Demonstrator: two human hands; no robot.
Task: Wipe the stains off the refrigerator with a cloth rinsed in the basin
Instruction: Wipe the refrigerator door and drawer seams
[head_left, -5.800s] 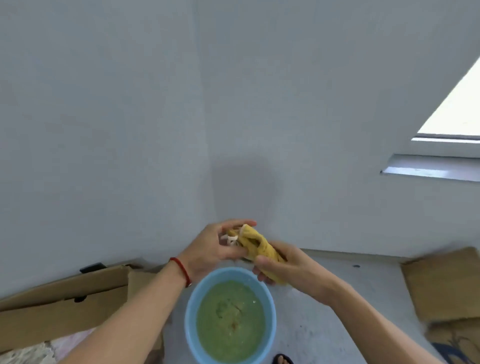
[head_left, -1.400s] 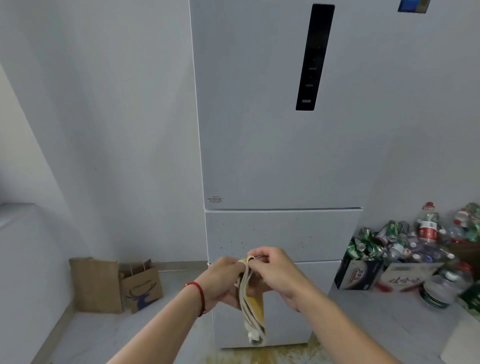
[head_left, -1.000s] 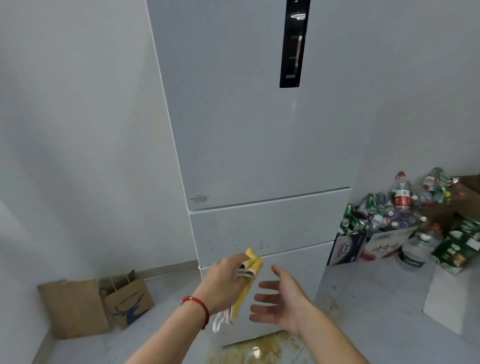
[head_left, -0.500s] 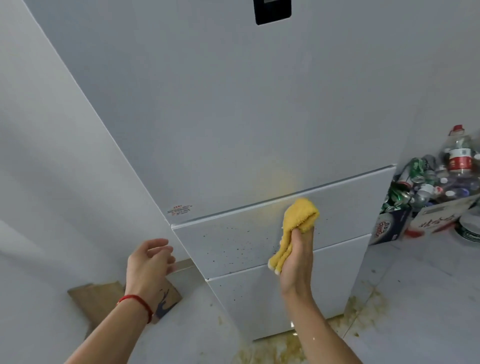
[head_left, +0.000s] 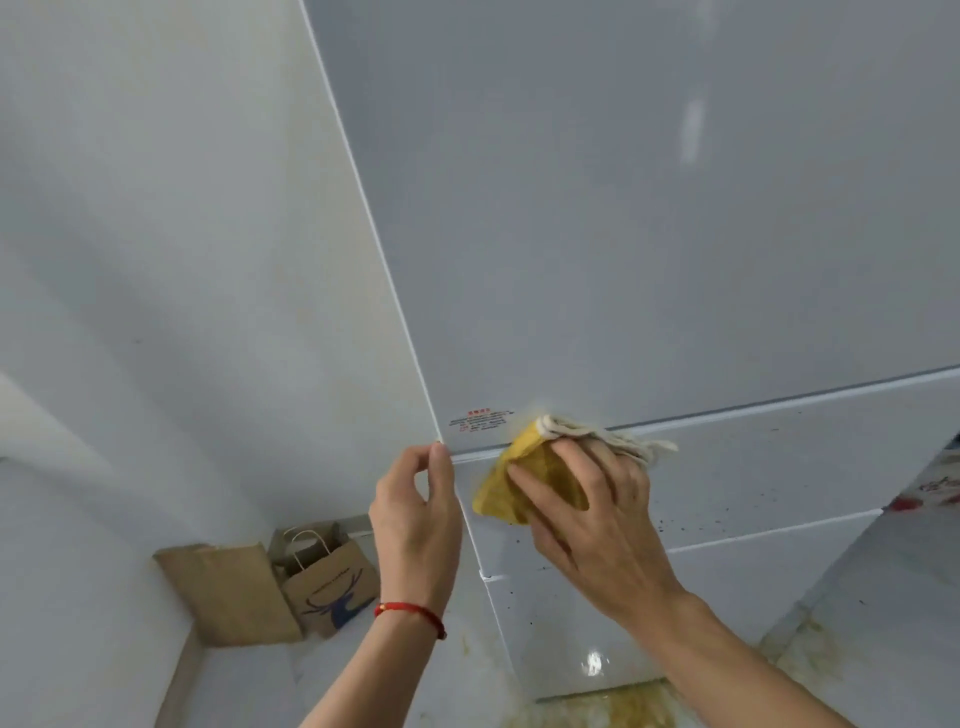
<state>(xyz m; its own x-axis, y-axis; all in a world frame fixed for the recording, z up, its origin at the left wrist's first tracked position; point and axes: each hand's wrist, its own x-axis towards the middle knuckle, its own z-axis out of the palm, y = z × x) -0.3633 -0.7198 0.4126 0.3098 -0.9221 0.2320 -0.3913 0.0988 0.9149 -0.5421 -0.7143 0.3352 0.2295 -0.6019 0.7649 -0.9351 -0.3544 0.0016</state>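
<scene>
right hand (head_left: 592, 499): fingers spread flat, pressing yellow cloth (head_left: 524, 478) against refrigerator (head_left: 649, 234), at seam between upper door and middle drawer (head_left: 779, 467)
left hand (head_left: 415, 514): thumb and fingertips lightly on refrigerator's left front edge, gripping nothing, bracing
cloth position: bunched, white fringe trailing right along seam; near red label (head_left: 478, 419)
risk 1: smearing likely, not lifting; dark specks over drawer right of cloth, wad small
risk 2: folded wad could slip out from under flat fingers
risk 3: seam groove may trap residue, flat pass skips it
risk 4: yellowish spill on floor (head_left: 628, 706) underfoot, slip hazard
vs 0.5 s earlier: cloth shifted left toward label; right hand now flattened over it instead of gripping from below; left hand moved from free air to refrigerator edge
</scene>
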